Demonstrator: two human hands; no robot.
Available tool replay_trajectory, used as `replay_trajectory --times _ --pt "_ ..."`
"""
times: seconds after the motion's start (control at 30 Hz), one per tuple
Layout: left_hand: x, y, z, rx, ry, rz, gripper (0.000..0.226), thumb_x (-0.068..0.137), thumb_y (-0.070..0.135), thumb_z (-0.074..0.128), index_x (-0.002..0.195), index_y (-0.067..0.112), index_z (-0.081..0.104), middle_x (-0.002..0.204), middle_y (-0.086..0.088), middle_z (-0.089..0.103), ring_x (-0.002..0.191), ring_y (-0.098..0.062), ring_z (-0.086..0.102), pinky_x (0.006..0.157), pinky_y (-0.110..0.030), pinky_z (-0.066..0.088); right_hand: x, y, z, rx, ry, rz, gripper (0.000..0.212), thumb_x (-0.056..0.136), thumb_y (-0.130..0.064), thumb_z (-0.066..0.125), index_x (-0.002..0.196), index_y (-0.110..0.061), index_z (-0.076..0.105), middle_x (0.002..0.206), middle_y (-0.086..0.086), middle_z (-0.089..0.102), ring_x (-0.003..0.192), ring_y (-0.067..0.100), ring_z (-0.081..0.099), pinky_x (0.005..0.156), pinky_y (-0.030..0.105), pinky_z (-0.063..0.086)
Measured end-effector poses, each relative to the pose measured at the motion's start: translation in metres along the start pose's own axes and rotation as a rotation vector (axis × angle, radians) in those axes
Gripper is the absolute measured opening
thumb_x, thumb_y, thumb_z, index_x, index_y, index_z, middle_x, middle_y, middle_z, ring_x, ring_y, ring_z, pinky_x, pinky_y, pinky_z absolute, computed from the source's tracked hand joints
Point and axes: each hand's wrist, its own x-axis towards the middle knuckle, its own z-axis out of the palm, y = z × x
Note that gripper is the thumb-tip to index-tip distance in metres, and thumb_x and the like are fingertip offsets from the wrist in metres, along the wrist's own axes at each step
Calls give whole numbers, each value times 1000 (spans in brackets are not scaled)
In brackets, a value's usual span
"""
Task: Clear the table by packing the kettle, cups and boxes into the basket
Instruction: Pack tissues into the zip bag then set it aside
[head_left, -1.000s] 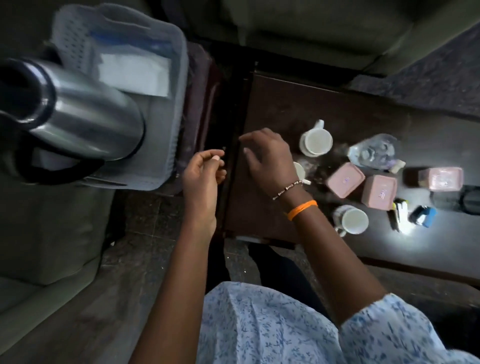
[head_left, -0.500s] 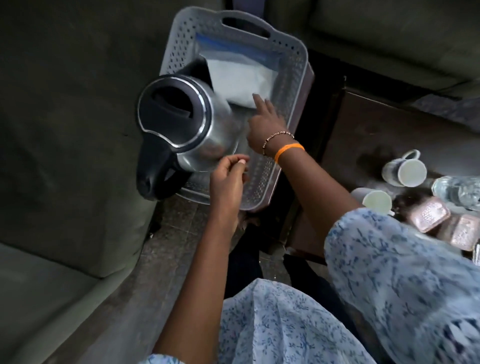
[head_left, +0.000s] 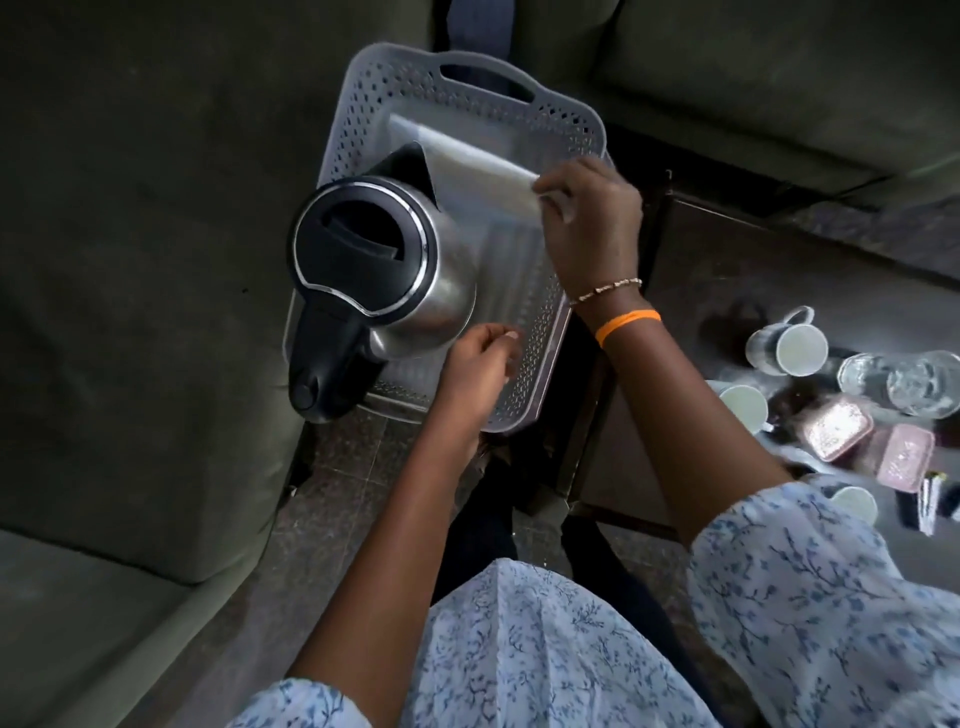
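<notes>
Currently the kettle (head_left: 384, 275) stands upright in the near-left part of the grey perforated basket (head_left: 566, 130), its black handle overhanging the basket's near rim. Right hand (head_left: 592, 228) is inside the basket over its right side, grip pinching the corner of a translucent sheet (head_left: 467, 161) that lies along the basket floor (blurred; material not determinable). Left hand (head_left: 478, 369) hovers at the kettle's steel base, fingers curled loosely together, holding nothing visible. On the dark counter (head_left: 727, 260) to the right: three pale cups (head_left: 789, 348), two pink lidded boxes (head_left: 836, 428) side by side, and a clear glass vessel (head_left: 904, 379) beyond them. None of these touches either hand.
</notes>
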Motion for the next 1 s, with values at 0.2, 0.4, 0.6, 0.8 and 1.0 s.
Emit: replay_trajectory --times 0.2,0.4,0.6,0.8,1.0 --pt "-15 10 28 -192 18 -28 19 100 23 37 86 21 51 83 1 54 70 -13 55 66 -21 46 -38 -7 -59 335 212 391 19 74 -2 61 87 -7 73 88 9 72 82 14 65 79 21 49" --pt "-41 -8 70 -387 -66 24 12 97 14 45 101 16 56 78 6 68 67 -8 65 62 -20 52 -108 46 -103 567 223 685 17 81 -3 61 94 -8 71 88 8 69 74 6 59 68 15 49" --pt "-80 -33 141 -250 -81 147 19 87 -1 57 96 16 56 92 -3 65 80 -12 63 76 -27 53 -182 128 -156 565 -10 804 16 85 -4 59 98 -2 68 93 14 68 86 13 58 75 18 48" --pt "-133 -78 267 153 -186 201 32 79 -2 68 102 16 54 92 -7 60 81 -13 56 72 -23 48 -226 185 -249 848 -149 867 22 95 -19 48 80 -19 65 82 8 61 75 9 59 66 25 48" --pt "-180 -114 366 337 -108 298 28 79 14 73 105 12 64 81 4 58 67 0 51 60 -12 44 -253 244 -327 861 -99 934 20 93 -4 47 106 4 60 85 14 58 70 18 58 63 28 53"
